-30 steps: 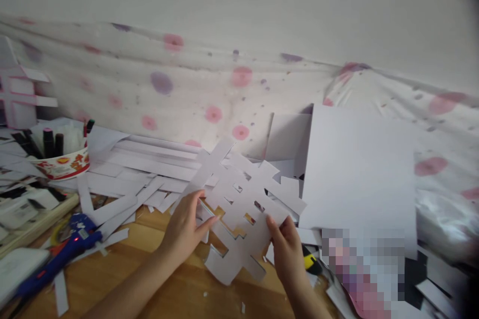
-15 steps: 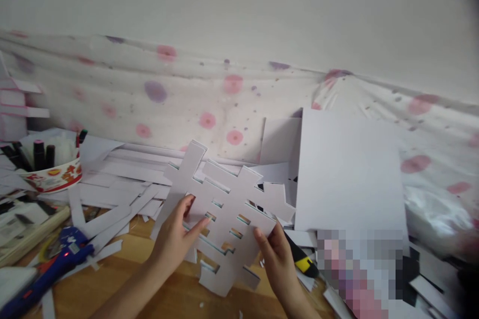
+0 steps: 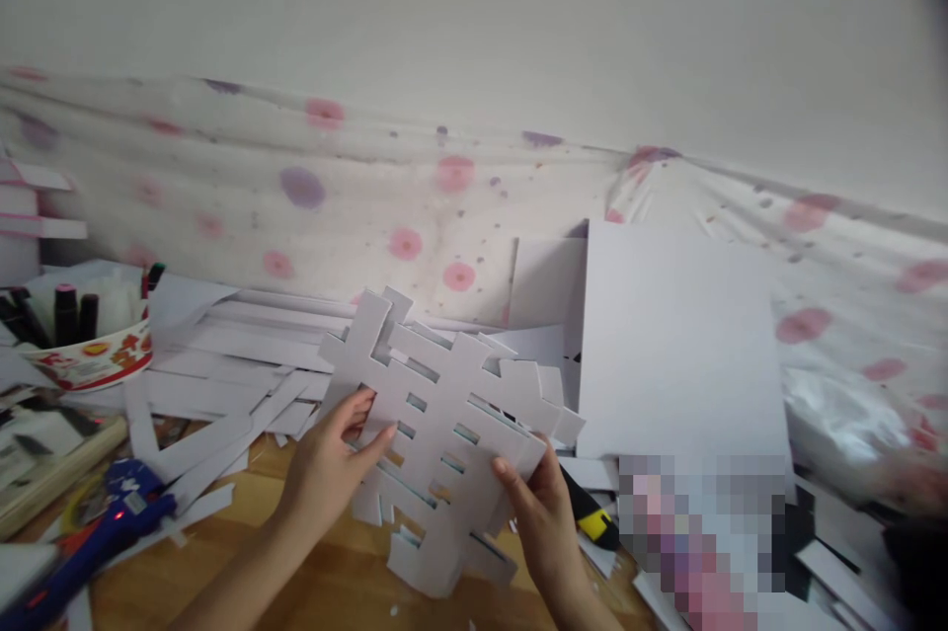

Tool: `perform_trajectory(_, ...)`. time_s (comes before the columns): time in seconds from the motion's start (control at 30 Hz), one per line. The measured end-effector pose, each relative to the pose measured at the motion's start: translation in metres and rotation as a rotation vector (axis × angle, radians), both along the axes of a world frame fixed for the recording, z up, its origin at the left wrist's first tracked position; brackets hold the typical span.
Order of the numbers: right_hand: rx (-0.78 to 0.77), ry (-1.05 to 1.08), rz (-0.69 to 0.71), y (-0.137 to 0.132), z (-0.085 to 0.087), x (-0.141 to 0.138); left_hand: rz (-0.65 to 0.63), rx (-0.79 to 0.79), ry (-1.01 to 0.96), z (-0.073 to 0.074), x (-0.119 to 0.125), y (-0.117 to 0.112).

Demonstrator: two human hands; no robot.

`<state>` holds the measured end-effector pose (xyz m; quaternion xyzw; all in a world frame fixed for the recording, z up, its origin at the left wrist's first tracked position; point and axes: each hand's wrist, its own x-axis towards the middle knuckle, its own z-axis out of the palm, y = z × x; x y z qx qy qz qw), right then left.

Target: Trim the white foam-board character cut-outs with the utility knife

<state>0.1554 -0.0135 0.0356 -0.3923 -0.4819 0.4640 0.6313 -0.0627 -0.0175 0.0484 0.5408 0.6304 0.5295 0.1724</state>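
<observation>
Two matching white foam board cutouts (image 3: 436, 394), stacked face to face, are held up above the wooden table. Both have stepped edges and several small rectangular slots. My left hand (image 3: 337, 458) is closed on their left side, its thumb across the front face. On the right edge, my right hand (image 3: 537, 503) pinches them between its thumb in front and fingers behind. The front cutout sits slightly off from the rear one, whose edges show at the top and right.
A blue glue gun (image 3: 111, 527) with a red light lies left. Behind it stands a paper tub of markers (image 3: 96, 350). White strips (image 3: 222, 424) litter the table (image 3: 296, 577). A black-and-yellow cutter (image 3: 592, 512) lies right, before a large leaning white board (image 3: 677, 345).
The front cutout has shifted left against the rear one, so more of the rear cutout shows along the top and right. Both hands keep their grip and have moved slightly left.
</observation>
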Motion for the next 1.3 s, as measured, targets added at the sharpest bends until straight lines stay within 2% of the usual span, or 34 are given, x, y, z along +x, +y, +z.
perform_trajectory(0.17, -0.011, -0.08, 0.012, 0.006, 0.0, 0.012, 0.142, -0.011, 0.09, 0.003, -0.016, 0.005)
perform_trajectory(0.37, -0.118, -0.069, -0.031, 0.014, 0.0, 0.02, 0.115, 0.097, -0.157, 0.011, -0.046, 0.018)
perform_trajectory(0.57, -0.207, 0.081, -0.048, 0.024, 0.005, 0.028, 0.288, 0.152, -0.309, 0.025, -0.097, 0.022)
perform_trajectory(0.7, -0.225, 0.166, -0.028, 0.031, 0.005, 0.038, 0.392, 0.169, -0.426, 0.028, -0.117, 0.021)
perform_trajectory(0.9, -0.233, 0.237, -0.014, 0.036, 0.008, 0.047, 0.389, 0.174, -0.472, 0.025, -0.122, 0.022)
perform_trajectory(1.03, -0.265, 0.196, -0.082, 0.038, 0.015, 0.055, 0.395, 0.249, -0.459, 0.022, -0.123, 0.024)
perform_trajectory(1.17, -0.295, 0.174, -0.11, 0.042, 0.02, 0.071, 0.431, 0.276, -0.383, 0.011, -0.121, 0.033)
perform_trajectory(1.3, -0.322, 0.172, -0.1, 0.045, 0.026, 0.087, 0.427, 0.196, -0.295, -0.002, -0.116, 0.053)
